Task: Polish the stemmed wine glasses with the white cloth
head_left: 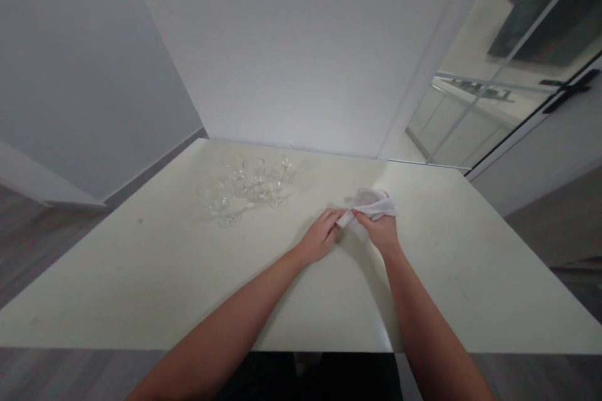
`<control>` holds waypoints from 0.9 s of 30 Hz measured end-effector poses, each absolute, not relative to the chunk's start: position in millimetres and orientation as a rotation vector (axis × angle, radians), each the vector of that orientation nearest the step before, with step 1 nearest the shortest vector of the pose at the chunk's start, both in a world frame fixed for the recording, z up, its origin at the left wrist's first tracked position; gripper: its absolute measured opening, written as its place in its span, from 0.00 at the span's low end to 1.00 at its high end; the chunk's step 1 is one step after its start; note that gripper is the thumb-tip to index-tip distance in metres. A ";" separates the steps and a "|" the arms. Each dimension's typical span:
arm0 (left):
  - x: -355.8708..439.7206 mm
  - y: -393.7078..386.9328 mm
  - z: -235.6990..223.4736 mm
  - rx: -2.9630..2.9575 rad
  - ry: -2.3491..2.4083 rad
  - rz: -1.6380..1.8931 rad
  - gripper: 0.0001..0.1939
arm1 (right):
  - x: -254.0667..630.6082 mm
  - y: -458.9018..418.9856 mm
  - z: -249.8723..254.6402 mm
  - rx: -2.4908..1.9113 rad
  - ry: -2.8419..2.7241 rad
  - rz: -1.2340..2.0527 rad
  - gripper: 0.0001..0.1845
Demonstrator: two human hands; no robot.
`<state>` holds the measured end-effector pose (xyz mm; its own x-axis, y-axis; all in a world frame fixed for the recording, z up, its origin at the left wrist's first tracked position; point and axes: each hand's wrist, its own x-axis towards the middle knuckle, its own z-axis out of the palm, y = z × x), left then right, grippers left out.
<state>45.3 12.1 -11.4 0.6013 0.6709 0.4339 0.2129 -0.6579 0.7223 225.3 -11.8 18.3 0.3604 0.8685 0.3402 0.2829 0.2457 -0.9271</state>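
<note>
A clear stemmed glass [367,195] lies tipped over the middle of the pale table [141,276], partly wrapped in a white cloth [382,205]. My right hand [383,233] is closed on the cloth and the glass. My left hand [321,237] pinches the near end of the cloth or the glass stem; which one I cannot make out. The two hands touch at the fingertips.
Several clear stemmed glasses [249,188] stand in a group at the table's far left. A white wall rises behind the table. A glass partition [493,75] and a dark-handled door [569,91] are at the right. Wooden floor surrounds the table.
</note>
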 end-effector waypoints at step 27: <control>44.6 14.0 -9.8 2.288 0.703 0.464 0.11 | 301.5 30.7 14.1 -1.406 -0.659 0.301 0.36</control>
